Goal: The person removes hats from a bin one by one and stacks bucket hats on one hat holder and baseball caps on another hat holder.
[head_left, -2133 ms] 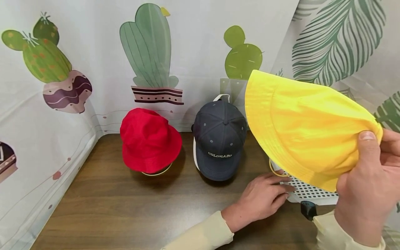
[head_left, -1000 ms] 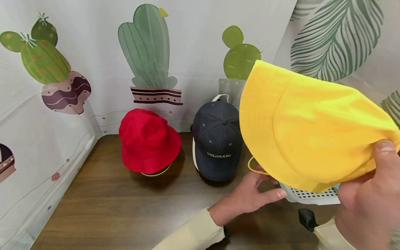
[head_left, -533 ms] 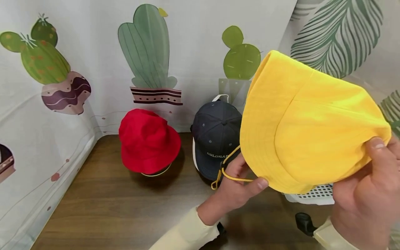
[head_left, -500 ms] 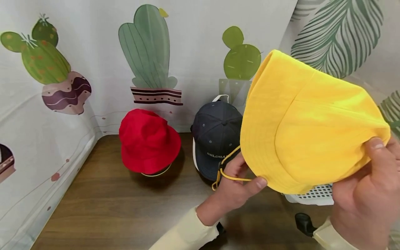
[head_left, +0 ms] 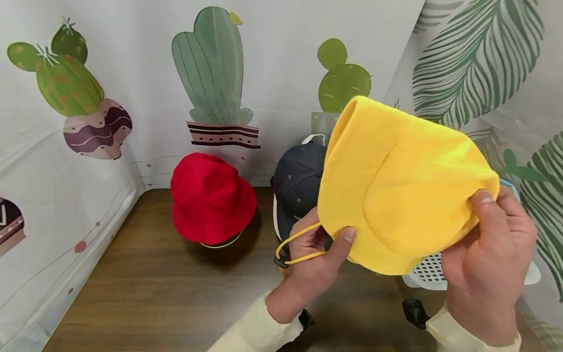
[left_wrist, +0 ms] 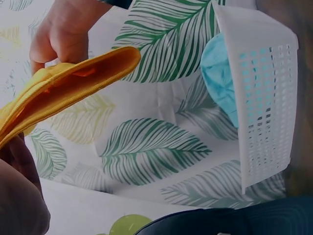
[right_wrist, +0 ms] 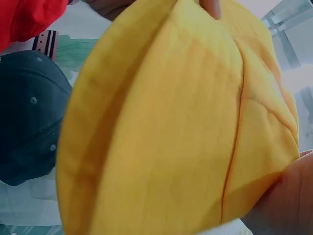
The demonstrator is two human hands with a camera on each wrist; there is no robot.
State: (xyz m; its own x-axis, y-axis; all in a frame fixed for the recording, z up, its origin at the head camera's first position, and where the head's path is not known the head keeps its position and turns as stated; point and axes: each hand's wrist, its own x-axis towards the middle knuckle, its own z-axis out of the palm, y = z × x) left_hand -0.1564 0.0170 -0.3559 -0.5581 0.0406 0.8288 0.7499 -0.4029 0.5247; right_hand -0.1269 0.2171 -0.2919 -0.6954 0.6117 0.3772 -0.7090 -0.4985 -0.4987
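A yellow bucket hat (head_left: 409, 190) is held up between both hands, tilted with its brim toward the left. My right hand (head_left: 492, 259) grips the crown, thumb on the near side. At the lower brim my left hand (head_left: 314, 259) pinches the cloth, thumb in front and fingers behind. A yellow chin cord (head_left: 303, 256) with a black toggle (head_left: 280, 263) hangs over the left hand. In the left wrist view, the brim opening of the yellow hat (left_wrist: 73, 88) faces the camera. The right wrist view is mostly filled by the yellow hat (right_wrist: 166, 122).
A red bucket hat (head_left: 211, 200) sits on a stand on the wooden table (head_left: 154, 283). Beside it, a navy cap (head_left: 296, 178) is partly hidden by the yellow hat. A white perforated basket (head_left: 428, 271) stands at right, with light blue cloth (left_wrist: 217, 73) inside.
The left hand, earlier by the basket, has moved left and up and now pinches the brim. The chin cord has come out to the left. The hat has shifted left and lower, covering more of the navy cap.
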